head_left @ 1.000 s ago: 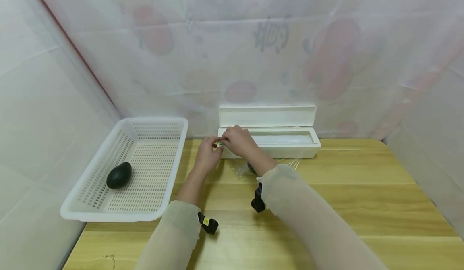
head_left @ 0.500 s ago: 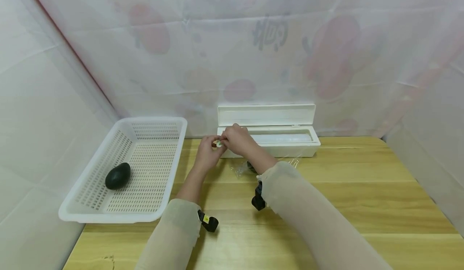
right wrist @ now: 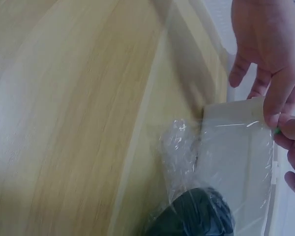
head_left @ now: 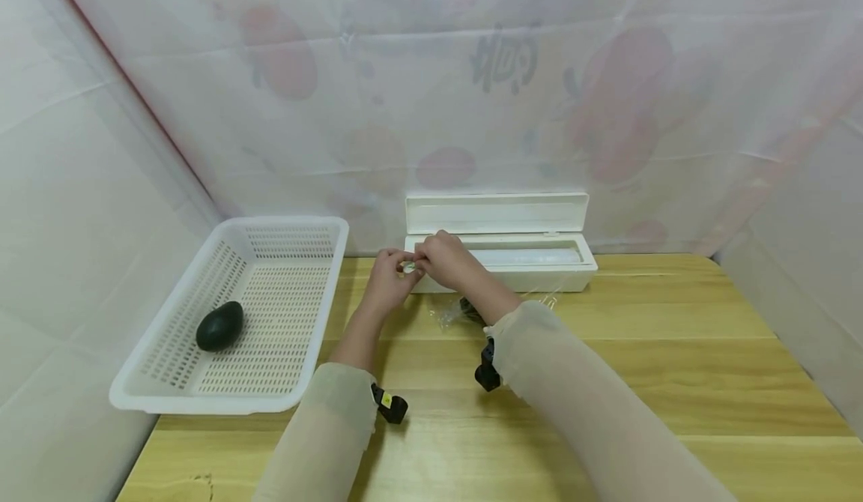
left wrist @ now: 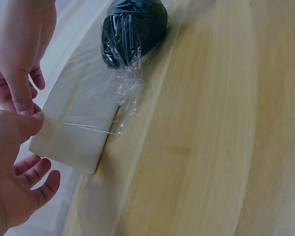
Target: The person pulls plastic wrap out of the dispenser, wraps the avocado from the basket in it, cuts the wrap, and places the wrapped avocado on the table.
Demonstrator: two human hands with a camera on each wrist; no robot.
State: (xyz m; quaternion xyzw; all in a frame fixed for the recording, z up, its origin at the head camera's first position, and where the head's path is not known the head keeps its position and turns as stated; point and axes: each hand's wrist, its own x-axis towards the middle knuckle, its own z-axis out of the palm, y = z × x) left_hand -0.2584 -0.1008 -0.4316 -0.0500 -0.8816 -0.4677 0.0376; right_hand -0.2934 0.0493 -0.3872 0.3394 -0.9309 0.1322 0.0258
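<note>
An open white cling film box (head_left: 512, 281) stands at the back of the table with its lid raised and a film roll (head_left: 529, 257) inside. At its left end, my left hand (head_left: 389, 281) pinches the edge of the cling film (left wrist: 88, 108) between thumb and fingertips, its other fingers spread. My right hand (head_left: 448, 261) pinches the film at the same spot, fingertips meeting the left's. A tiny green piece (right wrist: 278, 131) shows between the fingertips. In front of the box lies a dark green avocado-like fruit (left wrist: 135, 32) under the film, mostly hidden behind my right wrist in the head view.
At the left, a white plastic basket (head_left: 297, 348) holds another dark green avocado-like fruit (head_left: 219, 327). A printed sheet (head_left: 377, 97) hangs right behind the box. The wooden table (head_left: 647, 352) extends to the right and front.
Both hands stay at the box's left end, their fingertips shifting only slightly. The green piece seen between them earlier is now hidden in the head view. Box, basket and fruit stay put.
</note>
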